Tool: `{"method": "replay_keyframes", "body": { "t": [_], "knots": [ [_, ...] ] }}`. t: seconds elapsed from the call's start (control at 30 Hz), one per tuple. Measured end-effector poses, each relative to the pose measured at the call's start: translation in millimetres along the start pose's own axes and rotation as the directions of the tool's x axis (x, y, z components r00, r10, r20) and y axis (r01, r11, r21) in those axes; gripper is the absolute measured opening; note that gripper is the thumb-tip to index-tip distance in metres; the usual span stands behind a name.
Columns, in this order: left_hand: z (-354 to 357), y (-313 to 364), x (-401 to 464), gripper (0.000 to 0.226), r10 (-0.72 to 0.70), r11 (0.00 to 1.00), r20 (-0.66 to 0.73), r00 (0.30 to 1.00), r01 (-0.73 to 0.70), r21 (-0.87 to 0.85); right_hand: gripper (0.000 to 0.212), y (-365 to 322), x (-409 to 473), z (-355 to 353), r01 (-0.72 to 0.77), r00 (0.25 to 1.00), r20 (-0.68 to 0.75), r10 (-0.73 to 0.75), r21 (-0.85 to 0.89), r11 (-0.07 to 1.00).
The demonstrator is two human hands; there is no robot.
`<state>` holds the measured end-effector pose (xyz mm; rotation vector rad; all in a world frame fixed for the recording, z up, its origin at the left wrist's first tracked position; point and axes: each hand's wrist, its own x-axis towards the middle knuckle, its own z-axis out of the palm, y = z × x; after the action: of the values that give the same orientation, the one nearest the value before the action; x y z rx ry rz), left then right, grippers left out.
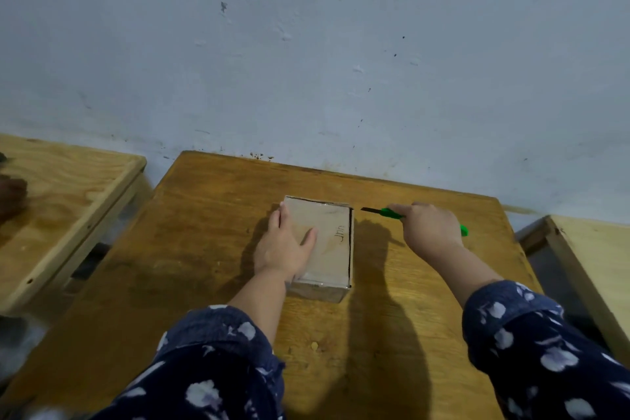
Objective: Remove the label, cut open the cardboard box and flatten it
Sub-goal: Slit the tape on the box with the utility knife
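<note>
The cardboard box (322,245) sits near the middle of the brown wooden table (191,283), its long side running away from the camera, and a dark open slit runs along its top right edge from front to back. The left hand (284,245) lies flat on the box's left half, fingers straight and pointing toward the far edge, thumb spread out across the top panel, pressing it down. Some handwriting shows on the top panel, close to the slit, too small to read for sure. Over on the right, the right hand (431,228) is curled tight around a green utility knife (390,213), gripping the handle, with the green tail poking out behind the wrist. The dark blade points left toward the box's far right corner, just beside it and not quite touching. Both forearms come in from dark blue sleeves (531,337) printed with pale flowers. 2 lighter wooden tables (68,194) flank the brown one, 1 on each side, and a scuffed pale blue wall (306,44) stands behind.
</note>
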<state>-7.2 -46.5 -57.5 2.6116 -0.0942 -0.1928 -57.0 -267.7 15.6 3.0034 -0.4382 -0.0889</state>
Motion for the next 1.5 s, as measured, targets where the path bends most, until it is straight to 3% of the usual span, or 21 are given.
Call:
{"method": "replay_keyframes", "body": {
  "t": [0.07, 0.13, 0.2, 0.27, 0.33, 0.43, 0.53, 0.7, 0.87, 1.27, 1.5],
  "knots": [
    [0, 0, 2, 0.083, 0.01, 0.999, 0.037, 0.999, -0.009, -0.031, 0.048, -4, -8, -4, -0.098, 0.994, 0.052, 0.091, 0.152, 0.983],
    [-4, -2, 7, 0.083, 0.01, 0.984, 0.143, 0.99, 0.015, -0.175, 0.043, -11, -19, -3, -0.154, 0.985, 0.125, 0.122, 0.285, 0.946],
    [-14, -6, 13, 0.083, 0.023, 0.92, 0.276, 0.961, 0.088, -0.382, 0.041, -20, -32, -2, -0.178, 0.977, 0.175, 0.123, 0.349, 0.92],
    [-27, -17, 12, 0.084, 0.107, 0.901, 0.319, 0.942, 0.044, -0.432, 0.04, -32, -43, -2, -0.194, 0.972, 0.194, 0.129, 0.364, 0.911],
    [-36, -37, 5, 0.091, 0.268, 0.924, 0.273, 0.924, -0.167, -0.343, 0.039, -47, -53, -2, -0.191, 0.972, 0.202, 0.123, 0.367, 0.91],
    [-41, -70, -2, 0.104, 0.491, 0.867, 0.289, 0.822, -0.495, -0.062, 0.04, -71, -70, -5, -0.148, 0.979, 0.19, 0.077, 0.394, 0.907],
    [-43, -81, 1, 0.113, 0.557, 0.78, 0.34, 0.757, -0.618, 0.1, 0.041, -94, -85, -6, -0.038, 0.992, 0.127, -0.008, 0.358, 0.933],
    [-43, -83, 4, 0.109, 0.584, 0.717, 0.349, 0.733, -0.667, 0.203, 0.039, -118, -102, -4, 0.141, 0.988, 0.032, -0.151, 0.206, 0.968],
    [-36, -86, 2, 0.107, 0.599, 0.716, 0.306, 0.74, -0.666, 0.207, 0.04, -127, -106, 1, 0.204, 0.979, -0.003, -0.206, 0.131, 0.97],
    [-39, -84, 3, 0.102, 0.608, 0.696, 0.31, 0.73, -0.679, 0.233, 0.052, -141, -95, -13, 0.248, 0.969, 0.003, -0.248, -0.058, 0.967],
    [-37, -83, 2, 0.105, 0.596, 0.697, 0.318, 0.737, -0.672, 0.252, 0.061, -124, -94, -20, 0.227, 0.971, 0.084, -0.223, -0.04, 0.973]
  ]
}}
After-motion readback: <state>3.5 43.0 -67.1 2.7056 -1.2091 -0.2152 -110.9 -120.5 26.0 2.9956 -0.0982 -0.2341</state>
